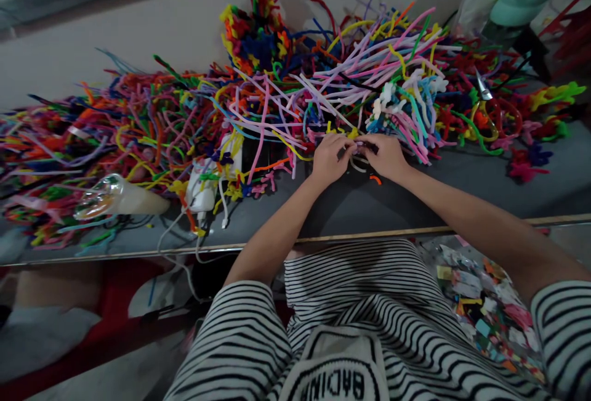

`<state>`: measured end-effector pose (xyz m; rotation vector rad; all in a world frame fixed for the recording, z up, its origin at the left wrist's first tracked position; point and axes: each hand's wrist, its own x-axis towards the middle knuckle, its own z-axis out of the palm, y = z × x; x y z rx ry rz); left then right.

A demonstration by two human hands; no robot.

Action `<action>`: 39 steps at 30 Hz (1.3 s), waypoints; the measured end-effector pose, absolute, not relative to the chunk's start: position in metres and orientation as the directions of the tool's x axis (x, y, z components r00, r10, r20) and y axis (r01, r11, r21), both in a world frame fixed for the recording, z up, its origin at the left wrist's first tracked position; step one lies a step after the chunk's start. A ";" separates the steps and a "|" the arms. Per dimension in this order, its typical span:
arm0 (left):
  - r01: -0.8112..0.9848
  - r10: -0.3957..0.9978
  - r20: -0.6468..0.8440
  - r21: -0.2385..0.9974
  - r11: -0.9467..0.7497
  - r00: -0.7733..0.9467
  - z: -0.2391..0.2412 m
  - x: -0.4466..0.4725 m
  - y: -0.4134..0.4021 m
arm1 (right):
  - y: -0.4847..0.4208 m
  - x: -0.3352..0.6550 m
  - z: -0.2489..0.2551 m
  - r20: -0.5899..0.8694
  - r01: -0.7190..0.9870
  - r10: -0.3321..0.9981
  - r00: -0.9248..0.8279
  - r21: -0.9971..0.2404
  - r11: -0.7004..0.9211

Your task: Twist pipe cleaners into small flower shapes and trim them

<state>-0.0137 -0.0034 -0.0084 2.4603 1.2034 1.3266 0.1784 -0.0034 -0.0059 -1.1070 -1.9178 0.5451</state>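
Fingertips nearly meeting, my left hand [331,158] and my right hand [386,156] pinch a pale pipe cleaner [358,166] just above the table's front part. A whitish length of it curves below the fingers; the pinched part is small and mostly hidden. Yellow pipe cleaner pieces [351,133] show right behind the fingertips. A short orange piece [375,179] lies on the table below my right hand. Beyond both hands spreads a heap of loose pink and lilac pipe cleaners [355,71].
Scissors [484,102] with yellow handles lie on the heap at right. A bundle of pastel pipe cleaner flowers [406,108] is near my right hand. At left are a white power strip [202,185], cables and a plastic-wrapped roll [138,196]. Scraps [484,296] cover the floor at right.
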 end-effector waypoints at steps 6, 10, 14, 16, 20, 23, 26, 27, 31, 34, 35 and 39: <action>0.340 0.846 0.493 0.775 -0.533 0.204 -0.015 -0.011 0.003 | -0.002 0.176 -0.009 0.381 0.267 0.907 -0.181 -0.868 0.418; 0.227 0.862 0.463 0.834 -0.502 0.207 -0.020 -0.009 0.006 | 0.001 0.174 -0.013 0.282 0.077 0.943 -0.178 -0.951 0.299; 0.319 0.874 0.459 0.814 -0.485 0.157 -0.022 -0.006 0.004 | 0.006 0.173 -0.014 0.202 0.010 0.960 -0.192 -0.978 0.208; 0.370 0.878 0.459 0.799 -0.474 0.134 -0.022 -0.006 0.003 | 0.007 0.174 -0.014 0.206 0.011 0.962 -0.181 -0.977 0.211; 0.396 0.879 0.470 0.793 -0.462 0.083 -0.022 -0.007 0.002 | 0.005 0.176 -0.012 0.252 0.069 0.956 -0.153 -0.962 0.264; 0.416 0.870 0.489 0.778 -0.471 0.070 -0.022 -0.008 0.003 | 0.004 0.176 -0.011 0.271 0.120 0.948 -0.168 -0.949 0.293; 0.437 0.872 0.487 0.777 -0.454 0.040 -0.023 -0.008 0.004 | 0.004 0.175 -0.013 0.280 0.122 0.945 -0.169 -0.945 0.303; 0.442 0.874 0.484 0.777 -0.450 0.038 -0.024 -0.007 0.004 | 0.005 0.175 -0.013 0.281 0.116 0.945 -0.169 -0.946 0.303; 0.428 0.862 0.501 0.764 -0.483 0.077 -0.024 -0.007 0.004 | 0.006 0.173 -0.014 0.269 0.097 0.950 -0.157 -0.953 0.286; 0.425 0.852 0.517 0.754 -0.501 0.086 -0.023 -0.007 0.004 | 0.006 0.173 -0.013 0.267 0.093 0.951 -0.155 -0.955 0.283; 0.428 0.850 0.520 0.751 -0.503 0.086 -0.023 -0.008 0.003 | 0.005 0.174 -0.013 0.270 0.092 0.950 -0.156 -0.954 0.286; 0.486 0.849 0.519 0.720 -0.495 0.097 -0.023 -0.008 0.004 | 0.004 0.175 -0.012 0.276 0.115 0.948 -0.160 -0.948 0.296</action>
